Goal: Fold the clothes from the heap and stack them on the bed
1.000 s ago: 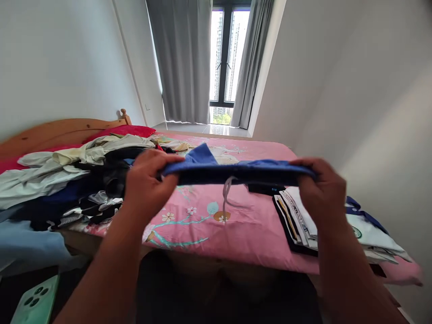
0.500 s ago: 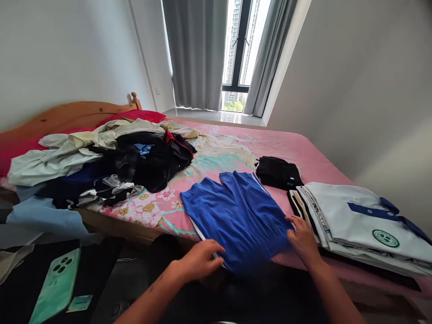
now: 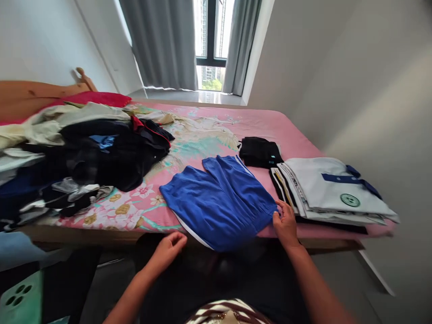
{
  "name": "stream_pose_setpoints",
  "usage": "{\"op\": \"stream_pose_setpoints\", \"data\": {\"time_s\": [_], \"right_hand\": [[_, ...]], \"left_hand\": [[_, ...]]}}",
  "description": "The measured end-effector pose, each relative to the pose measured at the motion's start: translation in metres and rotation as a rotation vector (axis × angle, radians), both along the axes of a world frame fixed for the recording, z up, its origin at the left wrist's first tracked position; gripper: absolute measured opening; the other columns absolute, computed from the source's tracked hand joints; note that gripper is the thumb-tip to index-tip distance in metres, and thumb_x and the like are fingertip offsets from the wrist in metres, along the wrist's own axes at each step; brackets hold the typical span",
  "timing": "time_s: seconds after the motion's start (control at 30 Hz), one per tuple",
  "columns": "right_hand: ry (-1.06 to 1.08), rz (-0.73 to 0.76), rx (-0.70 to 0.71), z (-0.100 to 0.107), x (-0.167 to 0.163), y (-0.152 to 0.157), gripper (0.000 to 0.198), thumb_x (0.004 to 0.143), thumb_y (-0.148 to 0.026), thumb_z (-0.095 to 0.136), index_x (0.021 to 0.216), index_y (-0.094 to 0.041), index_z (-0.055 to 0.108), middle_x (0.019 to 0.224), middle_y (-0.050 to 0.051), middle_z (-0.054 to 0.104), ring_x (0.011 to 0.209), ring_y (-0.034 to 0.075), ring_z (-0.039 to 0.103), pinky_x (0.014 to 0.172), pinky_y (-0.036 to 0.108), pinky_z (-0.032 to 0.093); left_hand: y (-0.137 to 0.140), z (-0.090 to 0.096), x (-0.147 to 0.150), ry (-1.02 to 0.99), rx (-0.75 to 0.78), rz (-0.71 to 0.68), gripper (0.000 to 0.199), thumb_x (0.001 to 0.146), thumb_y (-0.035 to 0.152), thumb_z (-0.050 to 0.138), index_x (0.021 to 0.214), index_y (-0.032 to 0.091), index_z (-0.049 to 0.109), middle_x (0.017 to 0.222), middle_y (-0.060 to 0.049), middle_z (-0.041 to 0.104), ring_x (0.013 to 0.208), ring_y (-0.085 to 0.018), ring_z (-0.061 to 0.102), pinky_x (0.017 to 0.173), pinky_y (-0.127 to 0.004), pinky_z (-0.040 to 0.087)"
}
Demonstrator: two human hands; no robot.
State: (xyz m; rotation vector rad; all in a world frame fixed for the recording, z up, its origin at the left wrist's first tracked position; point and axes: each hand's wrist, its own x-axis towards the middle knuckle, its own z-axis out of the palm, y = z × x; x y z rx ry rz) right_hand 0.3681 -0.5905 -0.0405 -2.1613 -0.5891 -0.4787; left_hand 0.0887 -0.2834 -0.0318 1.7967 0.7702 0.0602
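Observation:
Blue shorts (image 3: 219, 202) with a white side stripe lie spread on the bed, legs pointing away from me and waistband at the near right. At the right end of the waistband, my right hand (image 3: 286, 224) pinches the cloth between thumb and fingers. My left hand (image 3: 168, 248) hovers off the bed's front edge, left of the shorts and apart from them. Its fingers are curled together, and nothing shows in them. The near edge of the shorts hangs slightly over the bed's side.
To the right stands a stack of folded clothes topped by a white polo shirt (image 3: 310, 184). Folded black clothing (image 3: 259, 152) lies behind it. A heap of unfolded clothes (image 3: 101, 153) covers the bed's left side. A green phone (image 3: 23, 297) is at lower left.
My left hand has drawn away from the shorts' left side, its fingers curling. My right hand stays at the waistband. The view has shifted rightward and down.

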Motion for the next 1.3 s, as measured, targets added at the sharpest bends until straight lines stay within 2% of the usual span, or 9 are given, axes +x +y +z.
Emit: {"op": "stream_pose_setpoints", "data": {"time_s": [0.2, 0.43, 0.63, 0.73, 0.9, 0.97, 1.07, 1.23, 1.3], "right_hand": [[0.114, 0.025, -0.034, -0.02, -0.006, -0.018, 0.048, 0.073, -0.01, 0.038, 0.118, -0.018, 0.052, 0.123, 0.012, 0.052, 0.115, 0.024, 0.049, 0.099, 0.045, 0.042], [0.133, 0.013, -0.064, -0.025, 0.009, -0.013, 0.039, 0.081, -0.018, 0.042, 0.118, -0.016, 0.053, 0.118, 0.013, 0.056, 0.113, 0.025, 0.05, 0.102, 0.046, 0.04], [0.147, 0.029, -0.116, -0.022, 0.022, -0.017, 0.04, 0.079, -0.014, 0.041, 0.115, -0.019, 0.057, 0.113, 0.011, 0.059, 0.107, 0.024, 0.054, 0.097, 0.044, 0.045], [0.141, 0.049, -0.132, -0.023, 0.023, -0.022, 0.041, 0.079, -0.015, 0.041, 0.116, -0.02, 0.057, 0.113, 0.01, 0.059, 0.105, 0.024, 0.056, 0.096, 0.043, 0.046], [0.157, 0.038, -0.189, -0.021, 0.022, -0.023, 0.044, 0.079, -0.012, 0.04, 0.119, -0.021, 0.056, 0.117, 0.009, 0.057, 0.108, 0.023, 0.055, 0.098, 0.042, 0.044], [0.167, 0.044, -0.211, -0.02, 0.022, -0.023, 0.044, 0.08, -0.012, 0.039, 0.12, -0.02, 0.056, 0.12, 0.01, 0.057, 0.111, 0.024, 0.054, 0.099, 0.042, 0.044], [0.15, 0.07, -0.209, -0.02, 0.021, -0.026, 0.044, 0.08, -0.013, 0.04, 0.121, -0.019, 0.055, 0.121, 0.01, 0.056, 0.112, 0.023, 0.053, 0.1, 0.042, 0.043], [0.067, 0.148, -0.172, -0.022, 0.012, -0.037, 0.053, 0.077, -0.011, 0.045, 0.128, -0.019, 0.048, 0.127, 0.009, 0.052, 0.119, 0.022, 0.049, 0.103, 0.041, 0.042], [0.045, 0.153, -0.186, -0.021, 0.008, -0.041, 0.056, 0.075, -0.007, 0.041, 0.13, -0.02, 0.047, 0.13, 0.008, 0.05, 0.121, 0.022, 0.048, 0.103, 0.04, 0.043]], "left_hand": [[-0.084, -0.051, 0.019, 0.044, -0.449, -0.072, 0.059, 0.058, 0.054, 0.075, 0.101, 0.015, 0.066, 0.086, -0.008, 0.068, 0.075, -0.021, 0.06, 0.054, -0.025, 0.041], [-0.113, -0.073, 0.058, -0.019, -0.522, 0.147, 0.062, 0.05, 0.056, 0.079, 0.092, 0.011, 0.067, 0.086, -0.012, 0.069, 0.08, -0.023, 0.062, 0.064, -0.029, 0.045], [-0.123, -0.058, 0.054, -0.145, -0.623, 0.342, 0.065, 0.052, 0.048, 0.079, 0.104, 0.013, 0.063, 0.1, -0.012, 0.069, 0.095, -0.029, 0.063, 0.074, -0.035, 0.049], [-0.13, -0.042, 0.051, -0.223, -0.755, 0.305, 0.065, 0.055, 0.044, 0.079, 0.111, 0.017, 0.059, 0.108, -0.011, 0.067, 0.099, -0.029, 0.062, 0.071, -0.034, 0.05], [-0.139, -0.024, 0.055, -0.263, -0.797, 0.2, 0.056, 0.059, 0.041, 0.079, 0.105, 0.018, 0.059, 0.091, -0.004, 0.067, 0.072, -0.016, 0.06, 0.051, -0.023, 0.039], [-0.142, -0.02, 0.056, -0.252, -0.803, 0.191, 0.046, 0.067, 0.049, 0.073, 0.096, 0.016, 0.06, 0.08, -0.003, 0.066, 0.061, -0.012, 0.056, 0.048, -0.022, 0.035], [-0.145, -0.015, 0.053, -0.191, -0.816, 0.165, 0.056, 0.071, 0.065, 0.06, 0.089, 0.012, 0.061, 0.077, -0.008, 0.068, 0.054, -0.011, 0.054, 0.046, -0.022, 0.034], [-0.149, -0.008, 0.034, -0.2, -0.557, 0.165, 0.058, 0.051, 0.051, 0.08, 0.092, 0.015, 0.059, 0.091, -0.011, 0.07, 0.074, -0.02, 0.064, 0.062, -0.028, 0.047], [-0.15, -0.01, 0.027, -0.223, -0.388, 0.121, 0.049, 0.056, 0.043, 0.079, 0.093, 0.019, 0.057, 0.091, -0.009, 0.07, 0.083, -0.023, 0.065, 0.073, -0.031, 0.049]]}}
